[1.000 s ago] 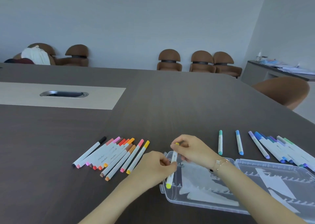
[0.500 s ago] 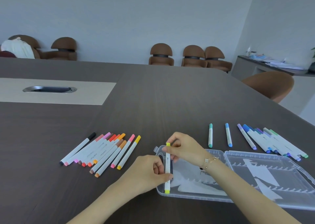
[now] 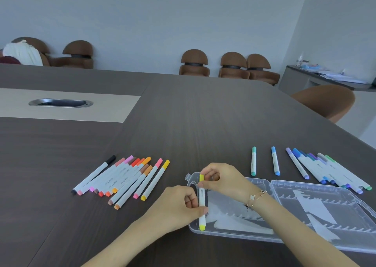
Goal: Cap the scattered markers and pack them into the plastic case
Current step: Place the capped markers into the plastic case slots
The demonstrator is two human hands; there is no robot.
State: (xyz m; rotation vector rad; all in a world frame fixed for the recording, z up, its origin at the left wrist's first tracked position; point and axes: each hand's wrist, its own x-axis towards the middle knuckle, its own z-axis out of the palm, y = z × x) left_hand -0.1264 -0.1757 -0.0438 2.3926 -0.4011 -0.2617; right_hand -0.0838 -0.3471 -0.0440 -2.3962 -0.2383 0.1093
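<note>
A yellow-green marker [image 3: 201, 202] with a white barrel lies along the left end of the open clear plastic case [image 3: 305, 211]. My left hand [image 3: 179, 205] pinches its lower barrel from the left. My right hand [image 3: 221, 180] pinches its far end near the yellow-green cap. A fan of warm-coloured capped markers [image 3: 122, 182] lies left of the case. A teal marker [image 3: 253, 161] and a blue marker [image 3: 275, 161] lie beyond the case. A cluster of blue, purple and green markers [image 3: 327, 171] sits at the right.
The dark wooden table [image 3: 183, 124] has a light inset panel with a metal cable port [image 3: 60, 103] at the far left. Brown chairs [image 3: 232, 65] line the back wall. Another brown chair [image 3: 325, 100] stands by the table's right edge.
Both hands have carried the yellow-green marker from a tilt above the case's left edge to lie straight and lower along the case's left end.
</note>
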